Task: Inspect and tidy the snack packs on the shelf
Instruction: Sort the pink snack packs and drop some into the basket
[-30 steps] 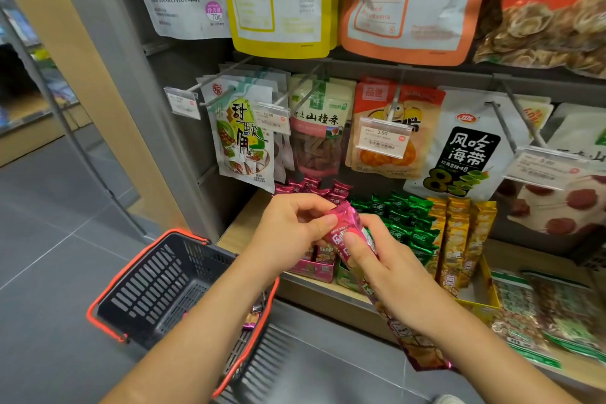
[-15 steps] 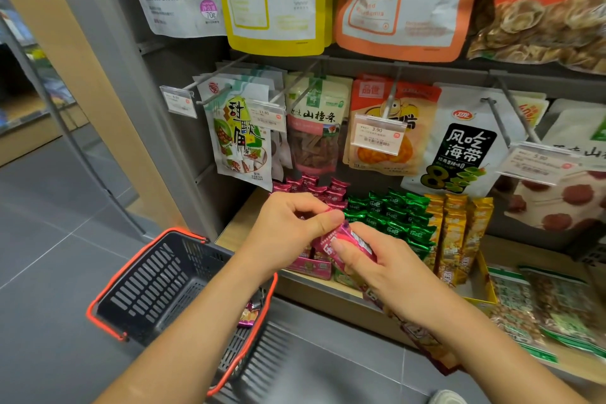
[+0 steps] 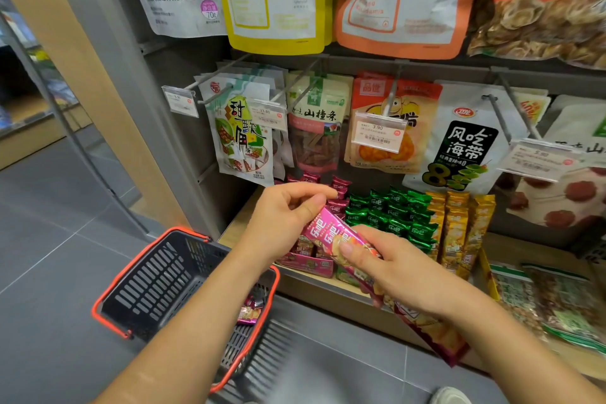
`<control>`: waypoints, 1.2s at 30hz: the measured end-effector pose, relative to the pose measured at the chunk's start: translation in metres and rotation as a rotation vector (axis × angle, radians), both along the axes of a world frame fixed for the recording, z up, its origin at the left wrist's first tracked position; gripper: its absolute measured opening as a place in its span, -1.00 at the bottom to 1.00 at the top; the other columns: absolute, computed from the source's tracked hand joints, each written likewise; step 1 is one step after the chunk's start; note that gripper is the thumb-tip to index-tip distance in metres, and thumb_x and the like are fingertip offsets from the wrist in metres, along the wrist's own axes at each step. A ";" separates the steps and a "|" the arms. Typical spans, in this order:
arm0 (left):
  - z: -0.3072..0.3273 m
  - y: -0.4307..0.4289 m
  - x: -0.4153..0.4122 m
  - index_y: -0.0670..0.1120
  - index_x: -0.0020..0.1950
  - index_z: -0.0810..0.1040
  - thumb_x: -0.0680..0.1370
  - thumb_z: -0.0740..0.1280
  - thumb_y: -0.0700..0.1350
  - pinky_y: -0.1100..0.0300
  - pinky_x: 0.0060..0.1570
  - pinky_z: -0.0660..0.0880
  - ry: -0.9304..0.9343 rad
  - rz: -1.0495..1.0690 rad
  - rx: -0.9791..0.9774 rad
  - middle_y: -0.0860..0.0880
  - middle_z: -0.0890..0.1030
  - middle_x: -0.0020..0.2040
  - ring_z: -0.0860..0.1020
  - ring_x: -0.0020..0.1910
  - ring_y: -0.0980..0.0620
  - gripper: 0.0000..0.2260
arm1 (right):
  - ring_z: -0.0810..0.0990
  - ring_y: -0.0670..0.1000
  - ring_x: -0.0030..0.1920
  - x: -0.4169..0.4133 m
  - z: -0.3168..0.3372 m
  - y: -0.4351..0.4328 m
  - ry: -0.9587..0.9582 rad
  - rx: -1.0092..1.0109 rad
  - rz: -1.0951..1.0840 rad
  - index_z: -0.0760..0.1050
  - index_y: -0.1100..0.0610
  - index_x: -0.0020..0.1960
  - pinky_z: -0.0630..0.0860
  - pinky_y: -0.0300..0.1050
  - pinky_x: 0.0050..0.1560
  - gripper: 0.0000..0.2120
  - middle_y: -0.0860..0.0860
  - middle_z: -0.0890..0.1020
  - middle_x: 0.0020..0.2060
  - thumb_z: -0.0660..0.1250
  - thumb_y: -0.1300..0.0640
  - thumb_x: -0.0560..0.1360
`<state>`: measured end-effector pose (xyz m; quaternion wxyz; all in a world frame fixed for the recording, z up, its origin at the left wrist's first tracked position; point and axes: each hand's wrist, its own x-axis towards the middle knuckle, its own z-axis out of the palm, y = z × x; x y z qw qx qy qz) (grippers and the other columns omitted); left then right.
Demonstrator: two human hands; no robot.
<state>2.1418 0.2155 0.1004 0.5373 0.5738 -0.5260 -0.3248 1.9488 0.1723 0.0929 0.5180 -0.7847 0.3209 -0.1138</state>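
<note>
Both hands meet in front of the lower shelf (image 3: 314,284), clamped on one long pink pack (image 3: 331,234) that slants from upper left down to lower right. The left hand (image 3: 288,216) pinches the pack's upper end between thumb and curled fingers. The right hand (image 3: 403,275) wraps around its middle with the thumb pressed on the printed front, and the pack's lower end sticks out beneath that wrist. The held pack sits just in front of the row of pink packs (image 3: 306,248) standing in a pink display box (image 3: 308,265) at the shelf's left part. To the right of these stand green packs (image 3: 393,216) and then gold packs (image 3: 459,233), all upright and close together. A black basket (image 3: 157,279) with a red rim hangs below the left forearm, over the grey floor (image 3: 49,239), and a small pink packet (image 3: 251,311) lies inside it. Above the shelf, hanging bags (image 3: 314,128) fill metal pegs, one peg carrying a price tag (image 3: 377,133) marked 3.90
</note>
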 end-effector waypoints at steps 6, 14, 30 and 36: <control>0.010 0.004 0.014 0.10 -0.14 0.70 0.34 0.51 0.07 0.20 -0.16 0.57 -0.108 -0.162 0.099 0.05 0.67 -0.16 0.61 -0.17 0.06 -0.86 | 0.51 -0.16 -0.41 -0.009 0.002 -0.006 0.049 -0.105 0.034 0.50 -0.14 0.15 0.57 -0.07 -0.32 -0.70 -0.11 0.60 -0.29 0.15 -0.24 0.56; 0.009 0.004 0.022 0.13 -0.28 0.68 0.38 0.54 -0.24 0.40 -0.19 0.48 -0.386 0.053 0.028 0.18 0.64 -0.33 0.59 -0.24 0.26 -0.76 | 0.65 -0.13 -0.16 -0.015 0.009 -0.012 0.192 -0.107 0.173 0.22 -0.40 0.30 0.61 -0.23 -0.17 -0.54 -0.18 0.61 -0.02 0.36 -0.15 0.51; 0.001 0.011 0.015 0.01 0.04 0.72 0.47 0.49 -0.06 0.07 0.07 0.54 -0.891 -0.039 -0.161 0.08 0.67 -0.03 0.56 0.03 0.11 -0.84 | 0.58 -0.15 -0.15 -0.021 0.005 -0.020 0.295 -0.365 0.034 0.46 -0.14 0.27 0.57 -0.16 -0.16 -0.70 -0.17 0.61 -0.08 0.27 -0.14 0.56; -0.003 0.010 -0.002 -0.02 0.01 0.73 0.42 0.52 -0.07 0.04 -0.03 0.58 -0.916 -0.149 -0.169 0.06 0.70 -0.06 0.61 -0.04 0.08 -0.81 | 0.56 -0.24 -0.28 -0.021 0.006 -0.019 0.318 -0.367 0.055 0.53 -0.10 0.17 0.47 -0.26 -0.31 -0.76 -0.13 0.62 -0.22 0.33 -0.12 0.53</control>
